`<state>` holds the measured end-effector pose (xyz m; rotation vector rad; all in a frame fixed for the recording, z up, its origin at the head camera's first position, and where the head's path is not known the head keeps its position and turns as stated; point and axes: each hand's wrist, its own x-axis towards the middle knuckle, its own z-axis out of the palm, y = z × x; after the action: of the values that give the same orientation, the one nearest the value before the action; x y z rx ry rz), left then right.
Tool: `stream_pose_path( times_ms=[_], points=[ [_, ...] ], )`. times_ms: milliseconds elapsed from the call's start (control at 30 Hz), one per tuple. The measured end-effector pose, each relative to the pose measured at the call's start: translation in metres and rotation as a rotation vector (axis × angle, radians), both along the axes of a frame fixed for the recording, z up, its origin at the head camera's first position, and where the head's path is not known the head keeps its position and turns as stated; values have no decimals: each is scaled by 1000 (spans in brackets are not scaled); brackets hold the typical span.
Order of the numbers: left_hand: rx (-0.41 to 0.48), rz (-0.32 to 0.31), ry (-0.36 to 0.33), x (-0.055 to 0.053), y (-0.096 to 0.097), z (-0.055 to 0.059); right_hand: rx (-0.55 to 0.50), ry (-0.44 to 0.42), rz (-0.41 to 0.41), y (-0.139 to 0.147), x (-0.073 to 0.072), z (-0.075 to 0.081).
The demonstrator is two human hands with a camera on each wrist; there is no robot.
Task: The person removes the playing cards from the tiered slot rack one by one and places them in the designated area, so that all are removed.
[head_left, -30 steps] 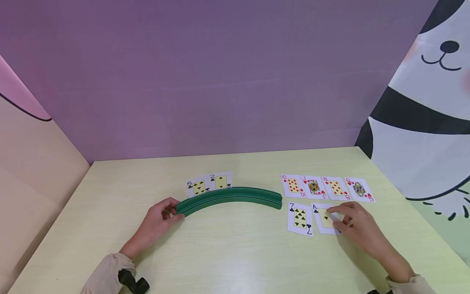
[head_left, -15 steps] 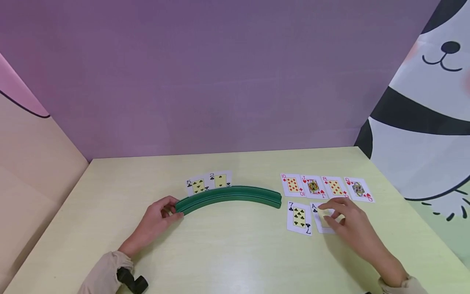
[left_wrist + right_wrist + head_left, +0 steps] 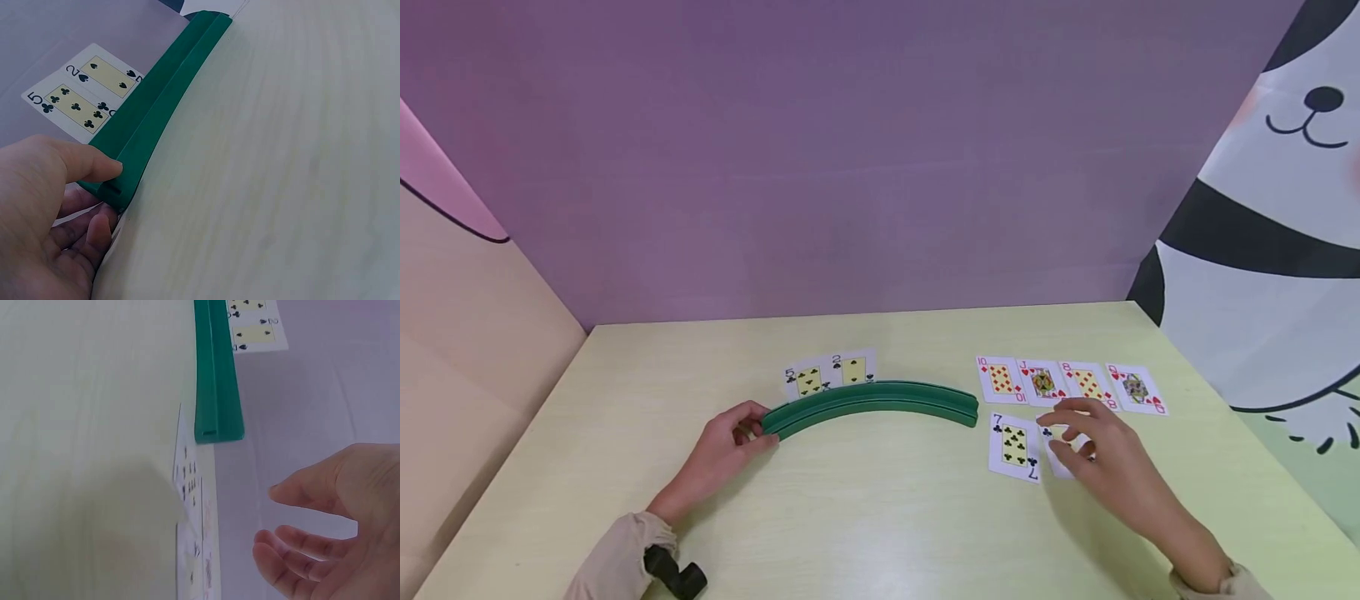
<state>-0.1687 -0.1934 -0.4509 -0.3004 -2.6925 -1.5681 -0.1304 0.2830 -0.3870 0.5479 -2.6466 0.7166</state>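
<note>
My left hand (image 3: 718, 457) pinches the left end of a curved green card holder (image 3: 880, 397), thumb on one side and fingers on the other. Behind its left part, the five of clubs (image 3: 75, 107) and two of spades (image 3: 107, 76) stand side by side, their lower edges hidden by the holder. Over on the right, my right hand (image 3: 1112, 467) hovers above the ace of clubs (image 3: 1057, 463), covering most of that card. In the right wrist view its thumb and fingers are apart with nothing between them. Left of the ace lies the seven of clubs (image 3: 1015, 447), face up.
A row of red cards lies behind the ace and seven: ten of diamonds (image 3: 1001, 380), jack of hearts (image 3: 1042, 382), eight of diamonds (image 3: 1086, 383) and queen of hearts (image 3: 1137, 388). A purple wall (image 3: 865, 167) rises at the pale wooden table's (image 3: 850, 517) far edge.
My right hand has shifted left and slightly away over the ace of clubs, covering more of its face. The left hand, card holder and other cards stay as they were.
</note>
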Motion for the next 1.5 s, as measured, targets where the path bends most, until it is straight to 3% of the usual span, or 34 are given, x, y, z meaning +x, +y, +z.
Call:
stream_pose_path(
  times_ms=[667, 900, 1500],
  points=[
    [-14, 13, -8, 0, 1, 0, 1, -10, 147, -45, -13, 24],
    [-4, 13, -12, 0, 0, 1, -3, -39, 187, -65, -20, 29],
    [-3, 6, 4, 0, 0, 1, 8, -7, 260, -107, -37, 34]
  ],
)
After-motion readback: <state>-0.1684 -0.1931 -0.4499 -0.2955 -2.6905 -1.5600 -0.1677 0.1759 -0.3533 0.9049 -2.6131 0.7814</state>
